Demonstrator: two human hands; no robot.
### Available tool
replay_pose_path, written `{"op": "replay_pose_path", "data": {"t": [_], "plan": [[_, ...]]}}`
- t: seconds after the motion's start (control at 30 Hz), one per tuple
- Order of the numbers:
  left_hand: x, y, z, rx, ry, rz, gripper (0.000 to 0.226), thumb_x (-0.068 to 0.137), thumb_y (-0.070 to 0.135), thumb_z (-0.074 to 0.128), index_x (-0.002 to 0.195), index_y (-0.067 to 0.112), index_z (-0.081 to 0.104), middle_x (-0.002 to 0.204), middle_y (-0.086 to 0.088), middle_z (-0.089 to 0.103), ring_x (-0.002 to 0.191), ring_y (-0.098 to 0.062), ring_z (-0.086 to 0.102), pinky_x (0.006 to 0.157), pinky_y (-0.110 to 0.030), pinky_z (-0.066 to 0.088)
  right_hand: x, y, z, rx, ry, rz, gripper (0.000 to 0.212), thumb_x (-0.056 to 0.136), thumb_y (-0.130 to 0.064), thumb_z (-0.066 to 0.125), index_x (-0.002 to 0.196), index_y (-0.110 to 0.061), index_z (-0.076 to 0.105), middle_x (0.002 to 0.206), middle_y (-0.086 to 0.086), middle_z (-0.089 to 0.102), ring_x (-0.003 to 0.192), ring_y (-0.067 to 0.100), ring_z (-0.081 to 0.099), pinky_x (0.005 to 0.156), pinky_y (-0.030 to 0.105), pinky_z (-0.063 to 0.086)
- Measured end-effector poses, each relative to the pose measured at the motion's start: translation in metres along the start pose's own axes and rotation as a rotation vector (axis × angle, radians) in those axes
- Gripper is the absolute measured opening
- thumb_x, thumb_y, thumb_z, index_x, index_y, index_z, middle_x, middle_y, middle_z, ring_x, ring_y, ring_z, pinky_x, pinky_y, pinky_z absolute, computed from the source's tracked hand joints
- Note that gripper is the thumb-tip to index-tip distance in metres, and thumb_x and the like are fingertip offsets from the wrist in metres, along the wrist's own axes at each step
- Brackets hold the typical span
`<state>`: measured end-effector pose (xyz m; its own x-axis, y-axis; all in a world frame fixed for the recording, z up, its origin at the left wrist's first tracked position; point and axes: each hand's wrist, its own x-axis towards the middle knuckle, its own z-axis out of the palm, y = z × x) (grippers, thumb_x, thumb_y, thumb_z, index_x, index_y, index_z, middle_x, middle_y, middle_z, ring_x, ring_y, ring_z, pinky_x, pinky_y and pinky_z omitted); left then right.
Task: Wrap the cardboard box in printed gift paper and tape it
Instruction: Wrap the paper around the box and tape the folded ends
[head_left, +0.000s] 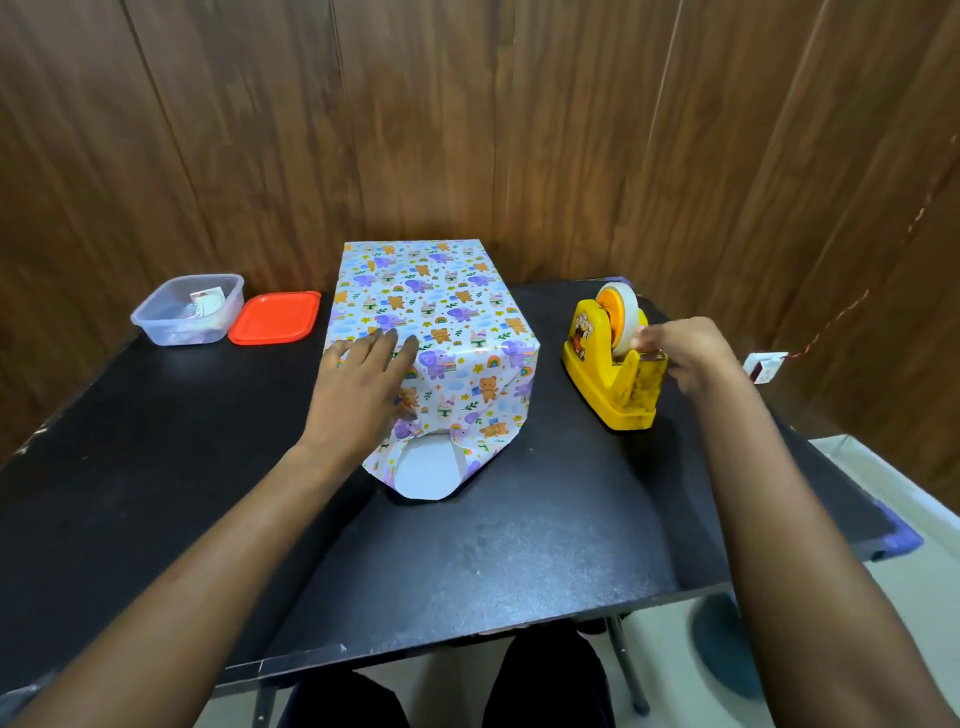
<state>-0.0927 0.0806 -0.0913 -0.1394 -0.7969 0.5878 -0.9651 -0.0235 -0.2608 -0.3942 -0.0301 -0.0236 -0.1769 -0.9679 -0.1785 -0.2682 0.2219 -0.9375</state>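
Two bare forearms reach out over the matte black tabletop (467, 561), its surface scuffed and faintly speckled. Left hand (363, 384) is flat, fingers straight and spread, pressing down over the near top edge of the cardboard box (431, 301). The box sits mid-table toward the far side, a tall block already sheathed in glossy white gift paper (457, 374) printed with purple elephants, orange bears and rainbows. At the near end the paper is creased inward, and a rounded flap (426, 470) lies on the table showing its plain white underside.

Over to the right hand (685, 353): fingers bunched and curled at the front of the white tape roll (621, 312), which sits on an orange hub in the chunky yellow plastic tape dispenser (608, 379), just beside the box. It's blurred, so whether the tape end is actually pinched, I can't tell.

Far left, a clear rectangular plastic tub (189, 312) holds small scraps, its flat orange-red lid (275, 318) lying next to it. Behind, dark wood-grain panelling (467, 130).
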Motion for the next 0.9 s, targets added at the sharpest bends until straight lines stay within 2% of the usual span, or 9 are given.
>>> {"op": "replay_pose_path", "data": {"t": [0.07, 0.13, 0.23, 0.3, 0.37, 0.47, 0.53, 0.63, 0.9], "plan": [[0.000, 0.000, 0.001, -0.010, 0.009, 0.002, 0.093, 0.036, 0.036, 0.093, 0.117, 0.008, 0.057, 0.111, -0.015, 0.064, 0.096, -0.032, 0.064, 0.080, -0.043, 0.049, -0.004, -0.005, -0.005, 0.080, -0.014, -0.040, 0.018, 0.086, -0.007, 0.062, 0.102, 0.001, 0.064, 0.090, 0.002, 0.061, 0.087, 0.014, 0.055, 0.091, 0.032, 0.040], [0.000, -0.001, 0.002, -0.016, 0.016, 0.004, 0.095, 0.036, 0.036, 0.093, 0.118, 0.009, 0.053, 0.110, -0.015, 0.064, 0.096, -0.032, 0.064, 0.080, -0.043, 0.049, -0.012, -0.005, -0.014, 0.078, -0.042, -0.060, 0.010, 0.090, -0.007, 0.056, 0.096, -0.005, 0.063, 0.079, -0.002, 0.059, 0.083, 0.012, 0.052, 0.090, 0.027, 0.036], [0.000, -0.001, 0.001, -0.021, 0.021, 0.006, 0.093, 0.036, 0.035, 0.094, 0.117, 0.007, 0.057, 0.109, -0.016, 0.064, 0.095, -0.033, 0.064, 0.080, -0.043, 0.049, -0.017, 0.015, -0.017, 0.098, -0.108, 0.037, 0.012, 0.092, -0.005, 0.052, 0.087, -0.008, 0.063, 0.048, -0.008, 0.059, 0.061, 0.008, 0.047, 0.059, 0.019, 0.034], [0.000, -0.001, 0.001, -0.019, 0.022, 0.006, 0.092, 0.036, 0.035, 0.094, 0.116, 0.007, 0.059, 0.110, -0.016, 0.064, 0.095, -0.033, 0.064, 0.080, -0.043, 0.049, -0.018, 0.033, -0.011, 0.130, -0.133, 0.103, 0.024, 0.095, -0.014, 0.052, 0.072, -0.011, 0.059, 0.037, -0.011, 0.056, 0.060, 0.008, 0.048, 0.054, 0.022, 0.031], [0.000, -0.001, 0.002, -0.023, 0.025, 0.006, 0.092, 0.036, 0.035, 0.093, 0.117, 0.007, 0.059, 0.110, -0.016, 0.064, 0.097, -0.034, 0.064, 0.080, -0.044, 0.049, -0.018, 0.044, -0.005, 0.201, -0.102, 0.088, 0.032, 0.095, -0.025, 0.055, 0.065, -0.012, 0.057, 0.038, -0.010, 0.056, 0.058, 0.008, 0.050, 0.053, 0.020, 0.034], [0.000, -0.001, 0.003, -0.027, 0.027, 0.004, 0.092, 0.037, 0.035, 0.093, 0.117, 0.007, 0.058, 0.111, -0.016, 0.064, 0.097, -0.034, 0.064, 0.080, -0.045, 0.048, -0.019, 0.051, 0.004, 0.295, 0.009, -0.009, 0.036, 0.090, -0.030, 0.061, 0.061, -0.010, 0.057, 0.045, -0.006, 0.057, 0.054, 0.008, 0.048, 0.042, 0.012, 0.038], [0.000, -0.001, 0.002, -0.024, 0.029, 0.003, 0.091, 0.037, 0.034, 0.093, 0.117, 0.006, 0.060, 0.112, -0.017, 0.064, 0.097, -0.034, 0.064, 0.079, -0.045, 0.049, -0.019, 0.057, 0.011, 0.369, 0.044, -0.022, 0.036, 0.090, -0.031, 0.062, 0.060, -0.011, 0.056, 0.041, -0.009, 0.056, 0.054, 0.009, 0.047, 0.048, 0.017, 0.038], [0.000, -0.001, 0.001, -0.026, 0.026, -0.004, 0.090, 0.038, 0.034, 0.093, 0.117, 0.006, 0.061, 0.113, -0.017, 0.064, 0.098, -0.034, 0.064, 0.080, -0.045, 0.048, -0.021, 0.067, 0.024, 0.532, 0.036, 0.015, 0.038, 0.090, -0.038, 0.059, 0.060, -0.015, 0.054, 0.042, -0.009, 0.057, 0.055, 0.009, 0.050, 0.056, 0.024, 0.035], [0.000, 0.000, 0.000, -0.015, 0.004, -0.006, 0.089, 0.038, 0.036, 0.093, 0.117, 0.006, 0.062, 0.112, -0.016, 0.064, 0.097, -0.033, 0.064, 0.081, -0.044, 0.048, -0.026, 0.065, 0.040, 0.828, 0.060, 0.157, 0.036, 0.089, -0.038, 0.061, 0.064, -0.013, 0.055, 0.043, -0.006, 0.059, 0.057, 0.012, 0.055, 0.053, 0.025, 0.043]]}}
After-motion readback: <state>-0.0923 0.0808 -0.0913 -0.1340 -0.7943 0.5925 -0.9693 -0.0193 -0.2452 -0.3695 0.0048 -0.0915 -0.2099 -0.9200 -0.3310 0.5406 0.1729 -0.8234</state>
